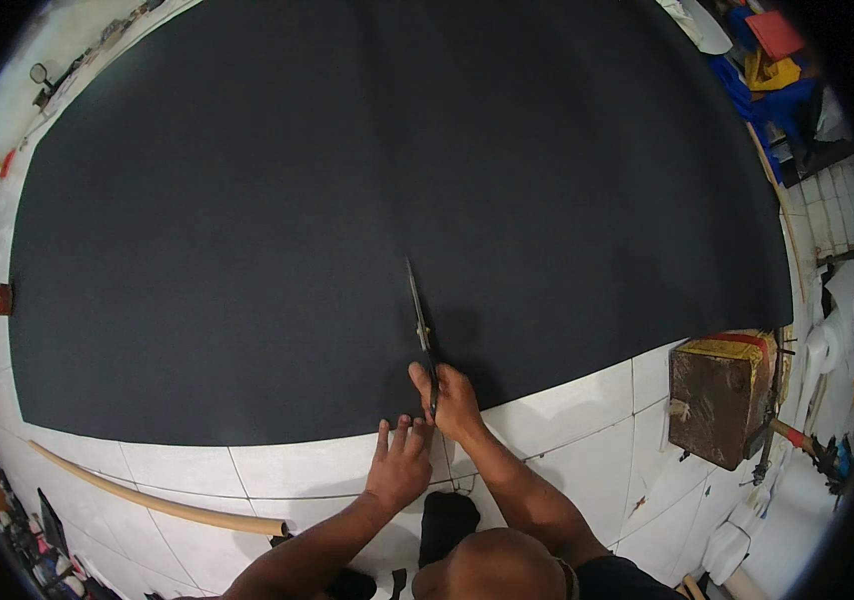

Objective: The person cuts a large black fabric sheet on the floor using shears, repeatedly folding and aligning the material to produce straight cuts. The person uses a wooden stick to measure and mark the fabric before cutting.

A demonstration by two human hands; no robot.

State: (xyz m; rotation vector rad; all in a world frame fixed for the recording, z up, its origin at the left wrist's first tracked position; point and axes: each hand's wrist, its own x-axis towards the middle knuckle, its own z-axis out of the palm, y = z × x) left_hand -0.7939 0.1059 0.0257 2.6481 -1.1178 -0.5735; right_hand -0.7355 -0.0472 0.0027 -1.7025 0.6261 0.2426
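White tiled floor fills the lower frame, w/ a big dark charcoal sheet of fabric-like material spread flat over most of the centre and top. From my view the right hand sits at the sheet's near edge, lower centre, fingers wrapped tight round the handles of long dark-handled scissors. Blades look nearly together, can't tell exactly. The scissors' long axis runs up-frame and slightly left from the grip, tip pointing into the middle of the sheet, so uncut material lies straight ahead of the blades. Left hand is just beside and below the right, palm down, fingers spread flat at the sheet's edge on the tile, holding nothing. Right hand is the nearer one to the tool. Long pale wooden stick lies lower left; brown wrapped box at right.
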